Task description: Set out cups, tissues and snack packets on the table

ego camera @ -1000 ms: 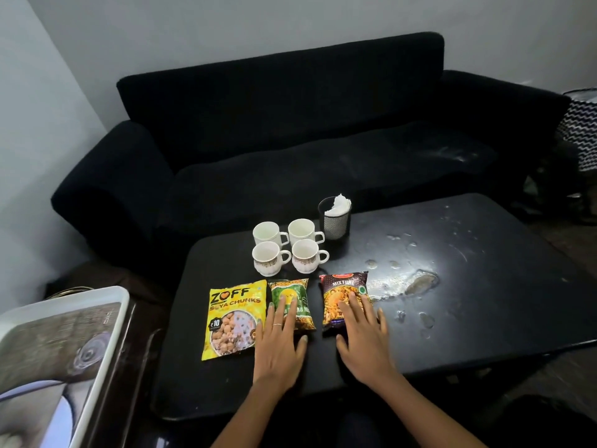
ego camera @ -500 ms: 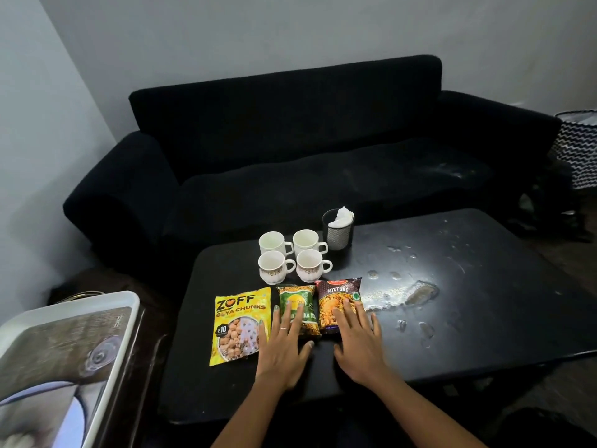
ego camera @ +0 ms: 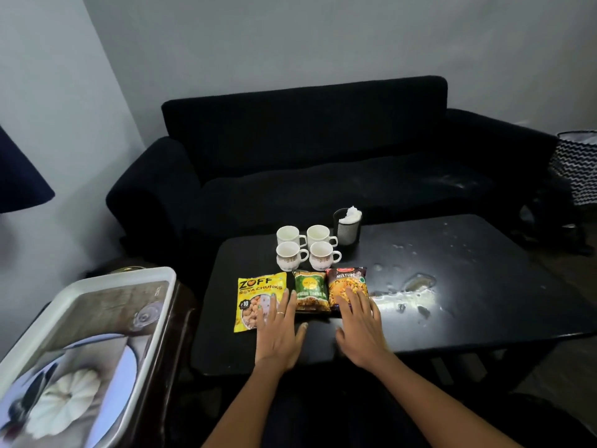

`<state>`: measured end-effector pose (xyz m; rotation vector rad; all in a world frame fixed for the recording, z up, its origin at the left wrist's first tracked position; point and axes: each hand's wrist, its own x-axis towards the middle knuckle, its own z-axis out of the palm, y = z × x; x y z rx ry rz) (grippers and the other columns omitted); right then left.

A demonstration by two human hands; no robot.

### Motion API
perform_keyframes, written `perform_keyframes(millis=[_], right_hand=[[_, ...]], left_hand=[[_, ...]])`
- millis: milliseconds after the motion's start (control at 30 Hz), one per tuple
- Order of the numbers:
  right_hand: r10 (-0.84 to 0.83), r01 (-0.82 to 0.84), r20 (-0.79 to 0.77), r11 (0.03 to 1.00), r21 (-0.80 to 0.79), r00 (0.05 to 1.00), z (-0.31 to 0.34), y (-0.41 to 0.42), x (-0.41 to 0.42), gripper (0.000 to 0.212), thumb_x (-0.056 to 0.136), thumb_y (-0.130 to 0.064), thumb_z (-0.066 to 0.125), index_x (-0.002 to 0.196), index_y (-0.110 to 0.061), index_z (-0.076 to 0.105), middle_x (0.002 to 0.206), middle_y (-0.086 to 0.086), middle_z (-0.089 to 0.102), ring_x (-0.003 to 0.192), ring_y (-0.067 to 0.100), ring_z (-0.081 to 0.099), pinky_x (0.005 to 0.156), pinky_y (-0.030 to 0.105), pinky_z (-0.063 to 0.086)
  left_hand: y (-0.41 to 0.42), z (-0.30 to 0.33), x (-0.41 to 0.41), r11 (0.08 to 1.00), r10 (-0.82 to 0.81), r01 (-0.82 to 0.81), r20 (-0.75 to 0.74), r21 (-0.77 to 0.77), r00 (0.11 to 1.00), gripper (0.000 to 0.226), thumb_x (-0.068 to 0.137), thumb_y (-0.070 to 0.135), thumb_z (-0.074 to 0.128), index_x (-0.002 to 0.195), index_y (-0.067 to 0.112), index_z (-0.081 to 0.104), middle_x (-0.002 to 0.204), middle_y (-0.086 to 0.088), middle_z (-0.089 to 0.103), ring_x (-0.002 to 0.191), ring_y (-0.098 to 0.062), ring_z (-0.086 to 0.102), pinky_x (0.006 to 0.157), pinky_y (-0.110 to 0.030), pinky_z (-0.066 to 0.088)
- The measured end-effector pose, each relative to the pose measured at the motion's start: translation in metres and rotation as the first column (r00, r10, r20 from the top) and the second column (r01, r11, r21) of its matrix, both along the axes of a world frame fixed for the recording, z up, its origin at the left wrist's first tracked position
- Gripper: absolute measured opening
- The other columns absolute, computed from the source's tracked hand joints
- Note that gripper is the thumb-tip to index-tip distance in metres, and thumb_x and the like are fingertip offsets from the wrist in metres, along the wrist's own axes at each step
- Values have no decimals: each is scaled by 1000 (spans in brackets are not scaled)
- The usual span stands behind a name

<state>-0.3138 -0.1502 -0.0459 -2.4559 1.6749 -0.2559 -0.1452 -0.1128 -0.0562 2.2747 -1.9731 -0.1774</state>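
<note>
On the black bench (ego camera: pixel 468 286), toward its 9 o'clock side, three snack packets lie flat in a row: a yellow packet (ego camera: pixel 258 295), a green packet (ego camera: pixel 310 290) just beside it at 3 o'clock, and an orange mixture packet (ego camera: pixel 347 284) touching the green one. Four white cups (ego camera: pixel 307 247) stand in a tight square at 12 o'clock from the packets, handles pointing to 3 o'clock. A black mesh holder (ego camera: pixel 348 227) with white tissues (ego camera: pixel 352 213) sticking out stands just beside the cups at 2 o'clock.

The left hand (ego camera: pixel 279 328) lies palm down, fingers (ego camera: pixel 274 305) spread apart, tips over the yellow packet's 3 o'clock edge. The right hand (ego camera: pixel 360 328) also lies flat, fingers spread, tips on the mixture packet; neither grips anything.

Pale spill marks (ego camera: pixel 403 292) smear the bench at 3 o'clock from the packets. A black sofa (ego camera: pixel 307 150) sits behind, a white printed tray (ego camera: pixel 84 344) at 8 o'clock, and a zigzag-patterned basket (ego camera: pixel 578 166) at 2 o'clock.
</note>
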Motion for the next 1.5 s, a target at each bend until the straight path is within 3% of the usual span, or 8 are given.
perform_keyframes(millis=[467, 700, 800, 933, 1133, 1267, 1333, 1500], right_hand=[[-22, 21, 30, 1000, 18, 999, -17, 24, 10, 63, 95, -29, 41, 150, -17, 11, 160, 6, -1, 147, 23, -3, 118, 42, 0], [-1, 1, 26, 1000, -5, 1000, -47, 3, 27, 68, 96, -32, 38, 151, -15, 3, 159, 7, -9, 146, 24, -14, 117, 42, -8], [48, -45, 46, 996, -82, 998, -59, -1, 29, 70, 92, -28, 46, 150, -12, 12, 159, 9, 2, 146, 27, -5, 117, 45, 0], [39, -32, 78, 995, -91, 996, -71, -5, 29, 63, 91, -27, 40, 149, -9, 21, 158, 12, 14, 146, 30, 9, 118, 47, 9], [50, -49, 12, 996, -72, 999, -72, -2, 23, 55, 96, -25, 35, 147, -7, 26, 156, 14, 21, 145, 28, 17, 118, 46, 13], [132, -129, -148, 991, 30, 980, -50, -7, 19, 58, 96, -28, 36, 148, -6, 23, 156, 15, 21, 144, 32, 17, 116, 52, 12], [166, -147, -193, 983, 112, 967, -25, -10, 19, 61, 94, -28, 39, 148, -6, 20, 157, 15, 18, 145, 32, 14, 116, 53, 11], [154, -101, -190, 959, 264, 970, 58, -7, 12, 68, 91, -24, 46, 149, -6, 16, 158, 14, 11, 146, 32, 6, 118, 51, 9]], left_hand=[[13, -12, -19, 1000, -30, 30, -15, -1, 999, 66, 100, 46, 24, 153, 19, -5, 162, 3, -5, 149, -21, -7, 119, -44, 1], [-5, -49, -33, 999, -37, 38, -71, 9, 997, 59, 102, 33, 20, 152, 17, -8, 161, 1, -10, 147, -19, -14, 119, -39, -7], [-6, -63, -29, 999, -25, 21, -86, -42, 996, 60, 101, 30, 25, 152, 17, -4, 161, 1, -6, 147, -18, -14, 118, -38, -8], [-9, -70, -30, 997, -18, 8, -130, -80, 991, 61, 96, 28, 27, 153, 16, 8, 158, 4, -2, 146, -17, -10, 118, -35, -11], [-11, -54, -39, 997, 58, -50, -141, 59, 988, 61, 93, 29, 23, 152, 15, 12, 159, 3, 1, 146, -20, -9, 118, -40, -6], [-4, -31, -32, 974, 81, -61, -81, 216, 993, 63, 99, 35, 28, 151, 20, -4, 162, 1, 1, 149, -20, -5, 119, -45, -3], [1, -7, -31, 956, 87, -65, -65, 286, 994, 64, 100, 42, 26, 149, 22, -11, 161, 2, -4, 149, -20, -5, 118, -46, -6], [0, 80, -33, 934, 78, -55, -51, 354, 996, 66, 100, 44, 27, 152, 20, -6, 161, 3, -4, 149, -20, -3, 118, -45, -4]])
